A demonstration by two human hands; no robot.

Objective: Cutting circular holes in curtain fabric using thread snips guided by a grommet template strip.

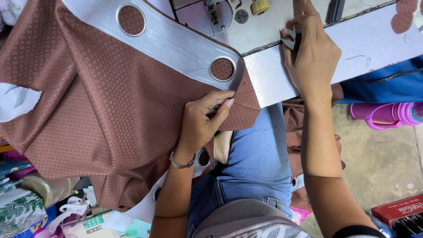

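Brown curtain fabric [97, 101], woven with a small square pattern, spreads over the left side of the view and drapes down from the sewing table [365, 44] onto the person's lap. A white header tape [172, 42] runs diagonally across its upper edge, set with round metal eyelets: one eyelet [131, 20] near the top, another eyelet [221, 68] close to the corner of the cloth.

The left hand [202, 121] pinches the fabric near that corner, thumb and fingertips closed on a fold just below the lower eyelet; a metal wristwatch [181, 162] sits on its wrist. The right hand [310, 55] rests on the table edge, fingers curled around a small dark tool [291, 40], probably thread snips, though most of it is hidden by the hand.

Behind the tape lies the base of a sewing machine [207, 15], with a yellow knob [259, 6] beside it. The person wears blue jeans [257, 158], and more brown cloth hangs beside the right knee. To the right stands a pink plastic jug [387, 115] on the concrete floor [379, 163], with a red crate [398, 213] in the lower corner.
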